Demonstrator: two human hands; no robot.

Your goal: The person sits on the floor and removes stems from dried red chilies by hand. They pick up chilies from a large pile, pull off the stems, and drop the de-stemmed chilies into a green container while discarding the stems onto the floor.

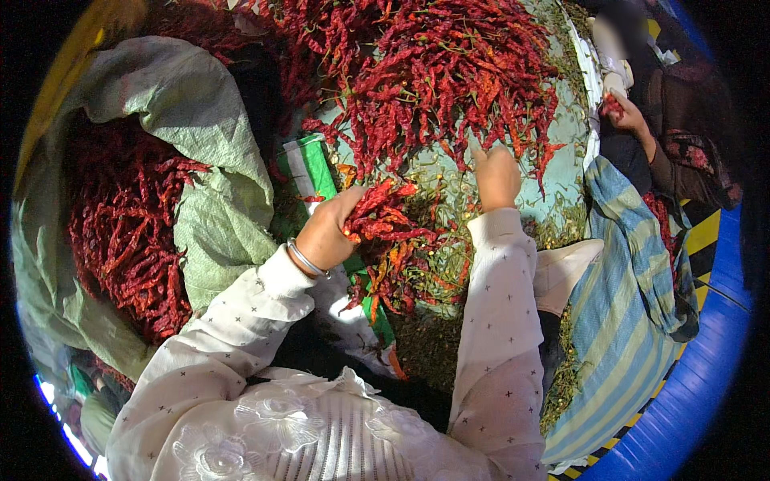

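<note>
My left hand (329, 230) is closed around a bunch of dried red chillies (385, 211), whose ends stick out past the thumb. A metal bangle (305, 260) circles that wrist. At the near edge of a large heap of dried red chillies (451, 78), my right hand (498, 178) has its fingers curled; their tips are hard to make out, so any chilli in them is unclear. Loose chilli stems (430, 174) are scattered on the pale sheet (556, 159) between the hands. Below the held bunch lie red and orange chillies (391, 279) among more stems.
On the left stands an open pale green woven sack (225, 240) with dried chillies (138, 252) inside. A blue-striped woven sack (625, 337) is at the right. Beyond it, another person's hand (631, 114) holds something red. A blue curved edge (674, 397) runs along the lower right.
</note>
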